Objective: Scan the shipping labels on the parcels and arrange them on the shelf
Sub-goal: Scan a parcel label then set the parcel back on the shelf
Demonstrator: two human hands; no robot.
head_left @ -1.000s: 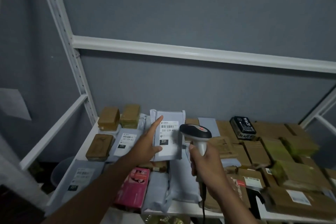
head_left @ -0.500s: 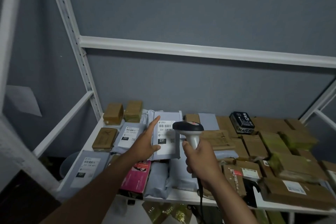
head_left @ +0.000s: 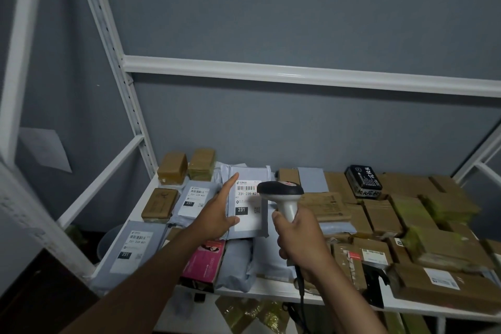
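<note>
My left hand point(head_left: 217, 214) holds a grey mailer parcel point(head_left: 250, 221) by its left edge, thumb on its front and index finger stretched up along the side. The parcel's white shipping label point(head_left: 248, 199) reads 231 and faces me. My right hand point(head_left: 298, 236) grips the handle of a barcode scanner point(head_left: 280, 190), whose dark head sits just right of the label and overlaps the parcel's right edge. The parcel is low over other grey mailers on the white shelf point(head_left: 271, 290).
Two more labelled grey mailers point(head_left: 195, 200) point(head_left: 135, 247) and small brown boxes point(head_left: 160, 203) lie on the left. Many brown boxes point(head_left: 385, 217) and a black box point(head_left: 363, 180) fill the right. A pink package point(head_left: 206, 260) sits at the front. White uprights and a crossbar point(head_left: 298, 74) frame the shelf.
The view has shifted right and down. My left hand has lowered the grey parcel towards the pile, and the scanner stays close beside its label.
</note>
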